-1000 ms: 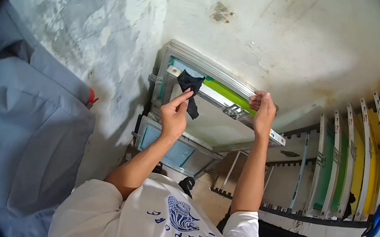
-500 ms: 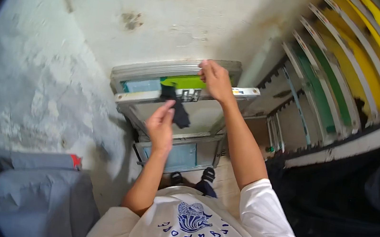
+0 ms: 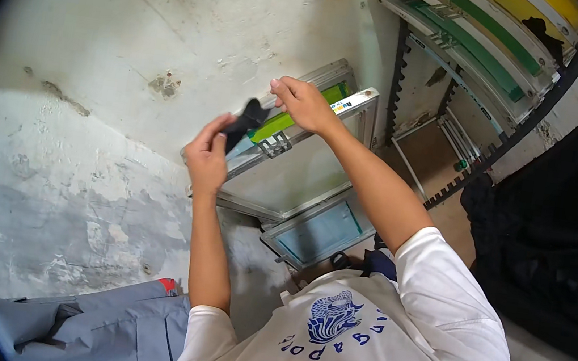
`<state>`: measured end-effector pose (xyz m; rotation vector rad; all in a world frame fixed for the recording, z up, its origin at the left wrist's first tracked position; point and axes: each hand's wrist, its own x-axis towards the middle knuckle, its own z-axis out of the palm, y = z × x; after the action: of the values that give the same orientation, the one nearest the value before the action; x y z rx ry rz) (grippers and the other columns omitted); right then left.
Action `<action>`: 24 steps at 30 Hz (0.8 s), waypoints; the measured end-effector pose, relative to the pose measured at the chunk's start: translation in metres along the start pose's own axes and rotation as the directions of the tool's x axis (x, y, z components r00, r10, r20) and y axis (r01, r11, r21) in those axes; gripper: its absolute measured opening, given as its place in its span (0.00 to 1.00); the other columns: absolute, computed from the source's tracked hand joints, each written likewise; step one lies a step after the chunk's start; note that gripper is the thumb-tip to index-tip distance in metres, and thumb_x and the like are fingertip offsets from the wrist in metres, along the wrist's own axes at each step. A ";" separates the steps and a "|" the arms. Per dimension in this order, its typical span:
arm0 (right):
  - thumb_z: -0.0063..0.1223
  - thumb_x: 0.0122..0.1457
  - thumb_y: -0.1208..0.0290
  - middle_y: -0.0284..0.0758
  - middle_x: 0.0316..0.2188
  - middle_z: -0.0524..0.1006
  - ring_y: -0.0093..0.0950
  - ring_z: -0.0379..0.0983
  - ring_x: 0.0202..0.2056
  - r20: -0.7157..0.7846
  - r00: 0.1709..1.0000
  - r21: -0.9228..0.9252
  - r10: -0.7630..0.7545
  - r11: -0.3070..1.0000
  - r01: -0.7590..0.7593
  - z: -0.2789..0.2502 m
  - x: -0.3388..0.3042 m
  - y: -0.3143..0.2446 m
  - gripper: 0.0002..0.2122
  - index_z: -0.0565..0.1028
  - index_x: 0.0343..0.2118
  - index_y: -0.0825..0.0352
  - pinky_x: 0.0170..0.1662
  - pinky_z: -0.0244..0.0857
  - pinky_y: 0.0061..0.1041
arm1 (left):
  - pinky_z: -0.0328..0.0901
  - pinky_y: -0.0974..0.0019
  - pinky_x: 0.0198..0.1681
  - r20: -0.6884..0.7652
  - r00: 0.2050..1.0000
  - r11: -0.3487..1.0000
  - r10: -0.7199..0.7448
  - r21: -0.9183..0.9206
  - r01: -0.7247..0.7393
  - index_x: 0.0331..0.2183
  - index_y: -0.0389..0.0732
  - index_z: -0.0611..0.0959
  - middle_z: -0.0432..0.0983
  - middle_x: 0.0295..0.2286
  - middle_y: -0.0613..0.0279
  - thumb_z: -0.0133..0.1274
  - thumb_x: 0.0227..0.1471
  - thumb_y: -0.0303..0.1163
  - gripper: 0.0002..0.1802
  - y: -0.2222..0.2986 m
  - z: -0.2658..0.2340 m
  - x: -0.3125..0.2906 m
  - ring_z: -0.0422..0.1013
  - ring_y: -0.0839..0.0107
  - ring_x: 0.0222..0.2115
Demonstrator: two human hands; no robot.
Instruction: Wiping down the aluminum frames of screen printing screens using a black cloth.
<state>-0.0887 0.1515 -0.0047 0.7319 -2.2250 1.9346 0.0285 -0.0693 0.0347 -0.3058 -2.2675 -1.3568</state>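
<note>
My left hand point(image 3: 209, 157) holds a limp black cloth point(image 3: 247, 119) between thumb and fingers. The cloth's far end points up toward my right hand point(image 3: 302, 103), whose fingers are curled into a pinch. Whether those fingertips grip anything is too small to tell. Both hands are above a silver metal-framed screen point(image 3: 282, 218) with a pale mesh, leaning at a slant. A small dark metal clip point(image 3: 275, 144) sits on its top bar. Behind it a second frame shows a lime-green panel point(image 3: 272, 128).
Another frame with a light-blue panel point(image 3: 319, 232) stands low by my feet. A rack at right holds several frames with green bands point(image 3: 459, 53) and yellow ones. Grey cloth point(image 3: 94, 326) lies at lower left, dark fabric point(image 3: 550, 251) at right. A stained wall point(image 3: 163, 83) rises behind.
The view has turned, so the frames appear tilted. My left hand has moved up and left with the black cloth, whose end now points upward instead of hanging down. My right hand stays pinched.
</note>
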 end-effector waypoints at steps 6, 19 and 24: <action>0.45 0.74 0.48 0.41 0.24 0.80 0.34 0.78 0.29 -0.057 0.997 -0.058 -0.052 0.997 0.049 0.009 -0.002 -0.007 0.25 0.77 0.35 0.71 0.37 0.71 0.34 | 0.74 0.62 0.48 0.194 0.980 0.940 -0.044 0.339 -0.025 0.47 0.34 0.86 0.85 0.40 0.44 0.54 0.55 0.19 0.18 -0.014 0.002 -0.030 0.83 0.50 0.40; 0.46 0.73 0.48 0.50 0.24 0.78 0.53 0.77 0.32 0.043 0.995 -0.121 -0.095 0.988 0.100 0.021 -0.010 -0.019 0.23 0.78 0.41 0.68 0.38 0.68 0.46 | 0.70 0.58 0.59 0.068 0.996 0.864 0.061 0.497 -0.087 0.45 0.28 0.85 0.83 0.49 0.42 0.46 0.53 0.11 0.20 -0.037 -0.060 -0.073 0.79 0.47 0.53; 0.46 0.72 0.45 0.51 0.24 0.79 0.54 0.78 0.32 0.090 0.994 -0.015 -0.057 0.998 0.059 0.029 -0.016 -0.023 0.25 0.78 0.41 0.68 0.38 0.69 0.48 | 0.71 0.58 0.57 -0.162 0.986 0.805 -0.041 0.579 0.129 0.44 0.29 0.86 0.83 0.48 0.42 0.45 0.53 0.10 0.20 -0.052 -0.103 -0.106 0.80 0.49 0.51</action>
<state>-0.0584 0.1261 0.0048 0.8876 -2.2421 1.8884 0.1270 -0.1787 -0.0176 0.1063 -2.4603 -0.6179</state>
